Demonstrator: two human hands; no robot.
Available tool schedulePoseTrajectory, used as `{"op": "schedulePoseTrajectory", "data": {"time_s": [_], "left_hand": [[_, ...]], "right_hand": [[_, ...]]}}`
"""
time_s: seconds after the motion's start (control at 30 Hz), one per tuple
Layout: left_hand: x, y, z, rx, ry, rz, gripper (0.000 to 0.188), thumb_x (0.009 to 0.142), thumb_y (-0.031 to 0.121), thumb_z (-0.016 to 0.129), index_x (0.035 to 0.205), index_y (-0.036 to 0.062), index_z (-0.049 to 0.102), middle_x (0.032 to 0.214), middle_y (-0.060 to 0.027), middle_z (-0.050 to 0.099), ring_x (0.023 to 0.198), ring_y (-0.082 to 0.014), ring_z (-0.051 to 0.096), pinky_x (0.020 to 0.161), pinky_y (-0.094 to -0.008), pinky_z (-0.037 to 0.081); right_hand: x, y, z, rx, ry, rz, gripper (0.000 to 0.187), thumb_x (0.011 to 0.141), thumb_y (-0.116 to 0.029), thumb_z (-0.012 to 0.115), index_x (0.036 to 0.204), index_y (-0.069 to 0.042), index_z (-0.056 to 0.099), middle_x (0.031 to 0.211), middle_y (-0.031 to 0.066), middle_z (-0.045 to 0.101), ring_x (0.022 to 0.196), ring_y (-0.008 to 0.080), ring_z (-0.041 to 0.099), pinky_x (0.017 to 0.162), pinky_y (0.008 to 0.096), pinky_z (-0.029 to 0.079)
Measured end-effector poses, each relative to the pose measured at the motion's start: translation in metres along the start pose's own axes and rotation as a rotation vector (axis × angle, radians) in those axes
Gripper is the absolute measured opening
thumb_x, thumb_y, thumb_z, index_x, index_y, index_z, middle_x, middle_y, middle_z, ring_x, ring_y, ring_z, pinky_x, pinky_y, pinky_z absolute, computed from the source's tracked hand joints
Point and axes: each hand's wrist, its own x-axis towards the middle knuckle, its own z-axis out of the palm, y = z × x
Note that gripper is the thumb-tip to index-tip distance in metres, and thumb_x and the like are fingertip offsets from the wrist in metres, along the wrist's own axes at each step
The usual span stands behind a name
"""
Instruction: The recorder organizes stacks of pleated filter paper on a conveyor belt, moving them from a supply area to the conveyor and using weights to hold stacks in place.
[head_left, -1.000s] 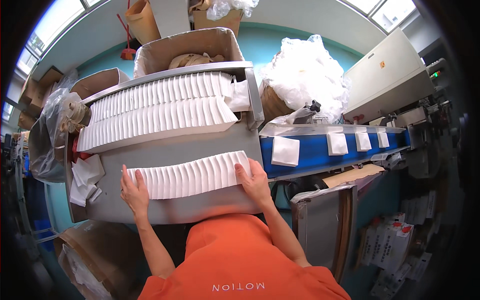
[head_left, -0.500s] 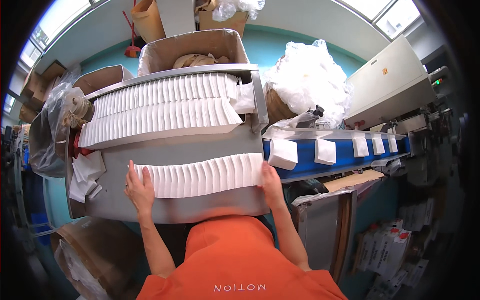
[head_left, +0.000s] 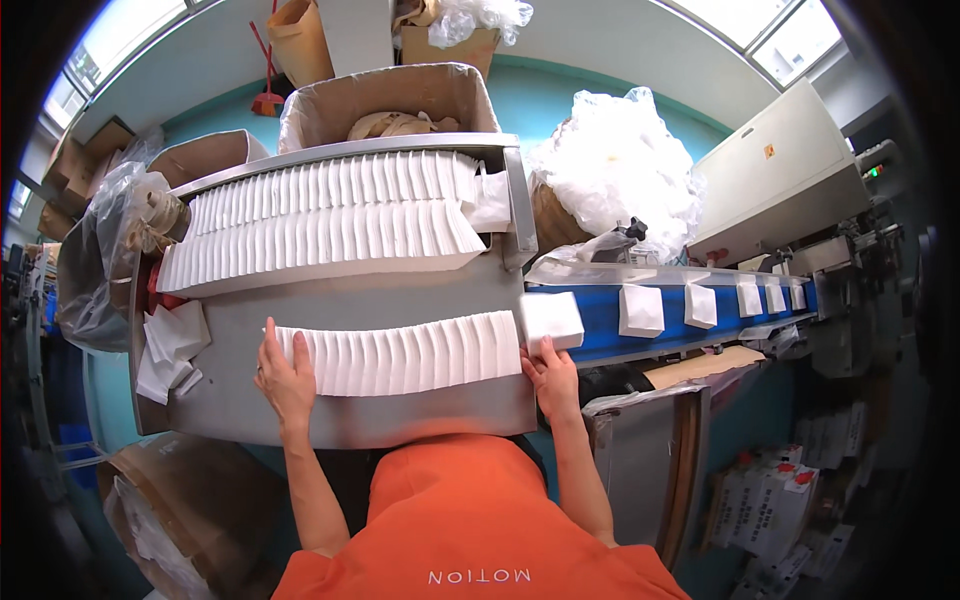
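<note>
A long row of white folded paper napkins [head_left: 410,352] stands on edge in bundles across the grey metal table. My left hand [head_left: 287,378] rests against the row's left end, its fingers stretched and the thumb apart over the near side. At the row's right end, my right hand [head_left: 552,378] has its fingers apart, with fingertips at the near edge of a white napkin stack [head_left: 553,318]. That stack lies where the blue conveyor belt [head_left: 596,327] meets the table. More napkin stacks [head_left: 641,310] sit spaced along the belt.
Two longer napkin rows [head_left: 320,235] fill the table's far side. Loose white napkins [head_left: 173,345] lie at its left edge. Behind stands a cardboard box [head_left: 390,95]; a heap of clear plastic [head_left: 625,170] rises beyond the belt. A brown paper sack [head_left: 190,500] is at lower left.
The napkin stacks have moved left along the belt, the nearest reaching the table. My right hand has shifted slightly right, from the row's end to that stack. My left hand has barely moved.
</note>
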Motion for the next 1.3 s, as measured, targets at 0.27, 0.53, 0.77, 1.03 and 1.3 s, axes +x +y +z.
{"op": "schedulePoseTrajectory", "data": {"time_s": [0.27,0.53,0.77,1.03,1.3], "left_hand": [[0.000,0.011,0.006,0.008,-0.004,0.015,0.053,0.098,0.039,0.052,0.141,0.0088,0.043,0.128,-0.0184,0.056,0.117,-0.0365,0.053,0.097,-0.0497,0.037],[-0.002,0.007,0.006,0.000,0.009,0.015,0.053,0.097,0.039,0.052,0.141,0.0092,0.044,0.128,-0.0180,0.056,0.117,-0.0356,0.054,0.097,-0.0501,0.037],[-0.003,0.014,0.009,0.007,-0.009,0.042,0.053,0.097,0.038,0.053,0.141,0.0093,0.044,0.128,-0.0174,0.056,0.117,-0.0357,0.054,0.097,-0.0501,0.037],[-0.002,0.011,0.010,-0.018,0.030,0.024,0.052,0.097,0.037,0.053,0.140,0.0090,0.045,0.125,-0.0174,0.058,0.116,-0.0361,0.055,0.096,-0.0494,0.038],[0.000,0.019,0.011,-0.012,-0.004,0.046,0.053,0.097,0.038,0.052,0.141,0.0094,0.044,0.126,-0.0167,0.057,0.116,-0.0353,0.054,0.097,-0.0493,0.037]], "right_hand": [[-0.005,0.026,0.035,-0.275,-0.275,-0.052,0.044,0.096,-0.044,0.058,0.116,-0.005,0.060,0.105,0.0047,0.062,0.089,0.0144,0.057,0.081,0.0283,0.045],[-0.015,-0.003,-0.005,-0.341,-0.212,-0.061,0.028,0.092,-0.019,0.063,0.114,-0.002,0.060,0.095,0.0069,0.067,0.077,0.0140,0.065,0.064,0.0246,0.051],[-0.019,-0.038,0.029,-1.285,-0.098,-0.530,0.032,0.081,-0.022,0.060,0.102,0.002,0.062,0.084,0.0189,0.068,0.080,0.0250,0.068,0.074,0.0395,0.052],[-0.011,0.002,0.017,-0.303,-0.266,0.216,0.035,0.094,-0.025,0.063,0.118,-0.001,0.058,0.103,0.0057,0.064,0.085,0.0146,0.063,0.068,0.0304,0.052],[-0.002,-0.007,0.033,-0.548,-0.119,-0.131,0.054,0.094,-0.048,0.059,0.117,0.001,0.057,0.109,0.0137,0.064,0.101,0.0258,0.062,0.086,0.0351,0.048]]}}
